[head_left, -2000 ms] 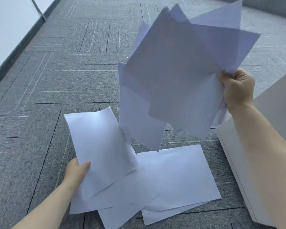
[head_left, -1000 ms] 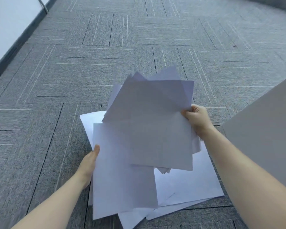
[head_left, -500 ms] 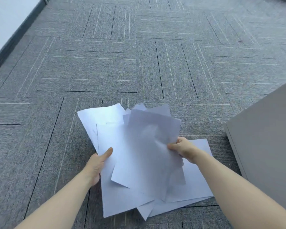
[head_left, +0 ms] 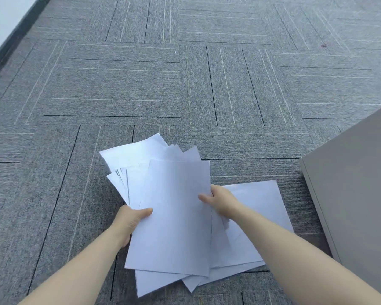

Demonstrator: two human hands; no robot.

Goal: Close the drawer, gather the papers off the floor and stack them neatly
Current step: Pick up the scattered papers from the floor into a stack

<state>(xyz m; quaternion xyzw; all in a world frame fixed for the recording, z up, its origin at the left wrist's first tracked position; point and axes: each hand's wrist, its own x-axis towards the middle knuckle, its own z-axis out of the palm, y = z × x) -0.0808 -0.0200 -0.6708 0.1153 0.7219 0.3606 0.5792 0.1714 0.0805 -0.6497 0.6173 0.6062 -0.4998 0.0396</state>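
A loose, fanned bundle of white papers (head_left: 174, 216) lies low over the grey carpet in front of me. My left hand (head_left: 130, 219) grips its left edge, thumb on top of the upper sheet. My right hand (head_left: 220, 201) holds the right edge, thumb on top as well. Corners of several sheets stick out at the top left and at the bottom. More white sheets (head_left: 260, 208) lie flat on the floor under and to the right of the bundle. The grey cabinet (head_left: 356, 194) stands at the right; no drawer front shows.
Grey carpet tiles (head_left: 141, 89) stretch ahead and to both sides. A white wall with a dark skirting board (head_left: 13, 38) runs along the far left. The cabinet's edge stands close to the right of the floor sheets.
The right hand brought its raised fan of papers down onto the sheet in the left hand. Both hands now hold one merged bundle low over the floor sheets.
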